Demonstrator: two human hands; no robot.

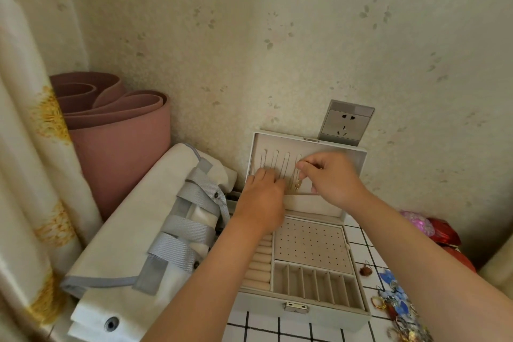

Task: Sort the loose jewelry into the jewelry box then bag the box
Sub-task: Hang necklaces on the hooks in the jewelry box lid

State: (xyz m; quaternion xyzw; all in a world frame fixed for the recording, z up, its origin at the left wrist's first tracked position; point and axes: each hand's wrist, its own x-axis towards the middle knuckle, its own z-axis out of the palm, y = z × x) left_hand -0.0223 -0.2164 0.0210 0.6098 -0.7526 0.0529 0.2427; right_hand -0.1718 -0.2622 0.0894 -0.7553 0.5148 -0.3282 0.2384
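Observation:
A pale grey jewelry box (pixel 302 311) stands open on the tiled table, its lid (pixel 333 148) leaning against the wall. Inside the lid are several hooks with thin chains hanging. A gold necklace (pixel 297 183) hangs from the right hook. My right hand (pixel 330 178) pinches the top of that necklace at the hook. My left hand (pixel 262 197) rests against the lid's lower pocket, fingers pressed to the lining near the chains. The tray below shows ring rolls, a dotted earring panel and several slots. Loose jewelry (pixel 394 297) lies in a pile at the right.
A white canvas bag with grey straps (pixel 155 230) lies left of the box. A rolled pink mat (pixel 116 130) stands behind it by a curtain. A wall socket (pixel 345 122) sits above the lid. Red and pink items (pixel 433 228) lie at the far right.

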